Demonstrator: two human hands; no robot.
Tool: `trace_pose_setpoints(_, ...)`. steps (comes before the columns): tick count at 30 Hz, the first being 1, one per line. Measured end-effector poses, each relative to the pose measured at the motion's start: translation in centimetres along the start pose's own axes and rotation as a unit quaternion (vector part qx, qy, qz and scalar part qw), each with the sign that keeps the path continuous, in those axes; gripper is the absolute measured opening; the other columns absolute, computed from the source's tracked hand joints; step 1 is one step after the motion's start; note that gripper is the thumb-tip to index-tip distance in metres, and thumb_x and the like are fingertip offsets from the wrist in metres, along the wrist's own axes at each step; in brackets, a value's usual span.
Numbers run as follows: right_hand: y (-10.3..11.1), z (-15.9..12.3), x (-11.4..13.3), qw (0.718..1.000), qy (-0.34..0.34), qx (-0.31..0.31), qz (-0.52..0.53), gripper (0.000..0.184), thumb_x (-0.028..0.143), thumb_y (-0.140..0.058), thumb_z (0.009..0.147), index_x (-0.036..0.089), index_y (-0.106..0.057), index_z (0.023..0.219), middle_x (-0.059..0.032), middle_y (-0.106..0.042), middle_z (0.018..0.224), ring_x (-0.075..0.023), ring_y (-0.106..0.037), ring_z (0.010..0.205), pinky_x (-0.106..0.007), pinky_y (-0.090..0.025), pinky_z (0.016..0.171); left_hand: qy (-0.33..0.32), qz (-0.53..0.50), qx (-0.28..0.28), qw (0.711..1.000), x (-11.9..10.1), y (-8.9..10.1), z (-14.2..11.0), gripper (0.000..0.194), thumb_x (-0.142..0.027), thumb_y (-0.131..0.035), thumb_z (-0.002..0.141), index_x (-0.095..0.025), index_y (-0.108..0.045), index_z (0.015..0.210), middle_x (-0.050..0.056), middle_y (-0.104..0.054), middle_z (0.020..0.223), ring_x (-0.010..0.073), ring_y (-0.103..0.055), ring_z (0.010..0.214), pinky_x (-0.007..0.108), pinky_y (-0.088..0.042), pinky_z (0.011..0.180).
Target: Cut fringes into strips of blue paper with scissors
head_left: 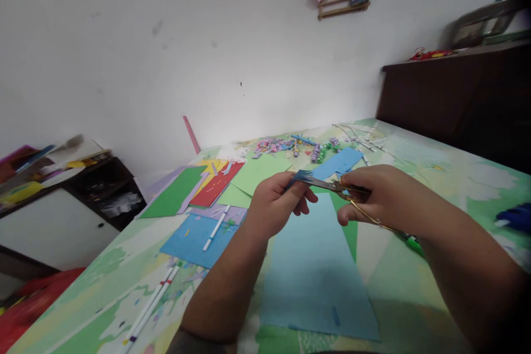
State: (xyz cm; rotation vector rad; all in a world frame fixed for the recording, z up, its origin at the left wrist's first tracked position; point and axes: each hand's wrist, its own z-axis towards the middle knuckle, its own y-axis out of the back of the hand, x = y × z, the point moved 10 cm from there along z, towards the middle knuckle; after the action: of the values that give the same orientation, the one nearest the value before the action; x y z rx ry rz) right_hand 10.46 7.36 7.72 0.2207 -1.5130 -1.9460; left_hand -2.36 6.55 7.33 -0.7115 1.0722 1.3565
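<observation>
White wall (257, 38) fills twelve o'clock in the head view, above a green-patterned table (406, 274). Left hand (274, 202) pinches a fringed blue paper piece (304, 175); right hand (373, 194) grips gold-handled scissors (326, 183) at the piece's three o'clock, blades close against it. A light-blue sheet (317, 276) lies at six o'clock. Snipping fringe seems the step in hand; another cut would call for a steady pinch, fingertips clear of the blades
</observation>
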Motion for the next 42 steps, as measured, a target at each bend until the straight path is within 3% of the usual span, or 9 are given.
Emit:
trace_pose_setpoints(16, 0.3, -0.5, 1.2, 0.997, 0.066, -0.024, 0.016, 0.054, 0.073, -0.048, 0.063, 0.021, -0.040, 0.055, 0.0046, -0.037, 0.047, -0.0109, -0.033, 0.047, -0.024, -0.024, 0.046, -0.059, 0.077, 0.054, 0.994, -1.7, -0.4, -0.5, 0.027, -0.026, -0.048, 0.083, -0.014, -0.059, 0.062, -0.001, -0.058, 0.056, 0.0058, -0.054, 0.046, 0.016, -0.043, 0.045)
trace_pose_setpoints(23, -0.1, -0.8, 0.8, 0.998, 0.059, 0.011, 0.026, 0.048, 0.066, -0.055, 0.065, 0.021, -0.042, 0.057, 0.0044, -0.039, 0.049, -0.0105, -0.033, 0.047, -0.024, -0.023, 0.046, -0.095, 0.128, 0.041, 0.986, -2.4, -0.6, -0.9, 0.024, -0.020, -0.046, 0.083, -0.015, -0.057, 0.063, -0.002, -0.058, 0.058, 0.0046, -0.053, 0.047, 0.015, -0.041, 0.045)
trace_pose_setpoints(35, 0.8, -1.1, 1.5, 0.996, 0.079, -0.044, -0.004, 0.049, 0.068, -0.054, 0.064, 0.020, -0.045, 0.061, 0.0041, -0.041, 0.050, -0.0110, -0.035, 0.048, -0.023, -0.023, 0.047, -0.110, 0.129, 0.025, 0.985, -2.8, -0.5, -1.4, 0.027, -0.025, -0.044, 0.086, -0.015, -0.058, 0.065, -0.002, -0.056, 0.057, 0.0050, -0.052, 0.048, 0.016, -0.042, 0.048)
trace_pose_setpoints(42, 0.8, -1.2, 1.4, 0.996, 0.078, -0.041, -0.020, 0.050, 0.069, -0.053, 0.064, 0.020, -0.050, 0.066, 0.0024, -0.044, 0.054, -0.0121, -0.038, 0.050, -0.024, -0.023, 0.049, -0.125, 0.143, 0.030, 0.981, -3.1, -0.6, -1.5, 0.025, -0.021, -0.044, 0.085, -0.015, -0.058, 0.065, -0.002, -0.056, 0.057, 0.0052, -0.053, 0.048, 0.017, -0.043, 0.048)
